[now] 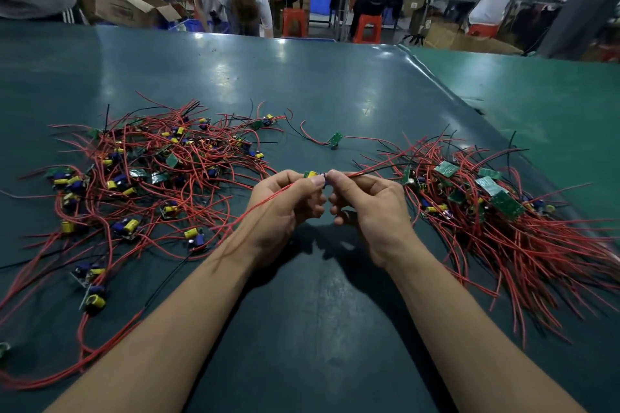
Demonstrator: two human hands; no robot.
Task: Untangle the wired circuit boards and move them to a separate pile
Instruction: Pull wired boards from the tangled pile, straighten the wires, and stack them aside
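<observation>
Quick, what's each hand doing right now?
Left hand: pinching the small circuit board.
Right hand: pinching the same board's other end, by its wires.

— How are the 2 arms held?
— Both are stretched forward, bare. The left hand (285,201) and right hand (365,208) are raised together, fingers curled, fingertips pinched nearly touching.

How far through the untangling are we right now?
Done: a sorted pile of boards with aligned wires lies on the right. In hand: the left hand and right hand pinch one circuit board between them. Left: a large tangled pile on the left, plus a stray board beyond the hands. Perhaps halfway.
</observation>
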